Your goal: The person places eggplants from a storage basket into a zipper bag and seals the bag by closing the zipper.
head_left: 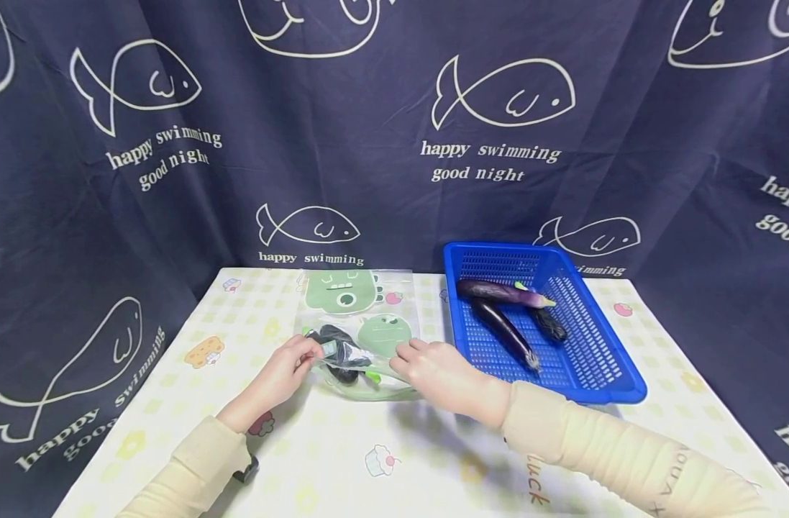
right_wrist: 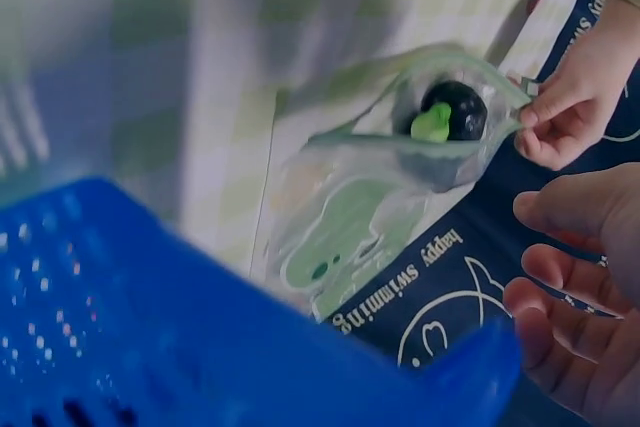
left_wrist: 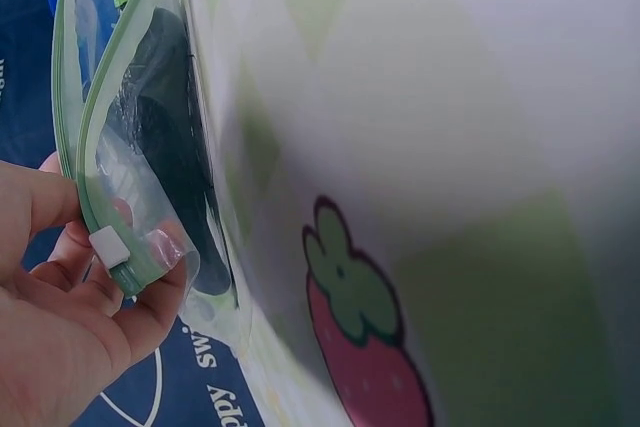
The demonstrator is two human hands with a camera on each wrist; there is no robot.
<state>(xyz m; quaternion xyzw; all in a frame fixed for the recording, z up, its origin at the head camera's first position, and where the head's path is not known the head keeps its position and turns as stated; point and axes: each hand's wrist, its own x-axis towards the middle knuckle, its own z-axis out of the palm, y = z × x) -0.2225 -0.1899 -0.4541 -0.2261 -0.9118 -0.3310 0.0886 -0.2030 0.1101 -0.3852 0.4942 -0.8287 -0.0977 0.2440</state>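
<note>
A clear zip bag (head_left: 386,365) with green cartoon prints lies on the table, its green-edged mouth parted toward the person. Inside it are dark, glossy vegetables (right_wrist: 463,107) with bright green stems. My left hand (left_wrist: 70,277) pinches the left end of the bag's mouth, beside the white slider (left_wrist: 108,246). Over the mouth's right part, in the head view, is my right hand (head_left: 433,370). The right wrist view shows that right hand (right_wrist: 585,292) with loosely bent fingers and a gap between thumb and fingertips, nothing held there.
A blue perforated basket (head_left: 601,331) stands right of the bag, close to the right forearm. In it lie two purple eggplants (head_left: 500,334) and a dark wrinkled vegetable (head_left: 549,325). A navy curtain (head_left: 394,144) hangs behind the table with its patterned cloth (head_left: 329,453).
</note>
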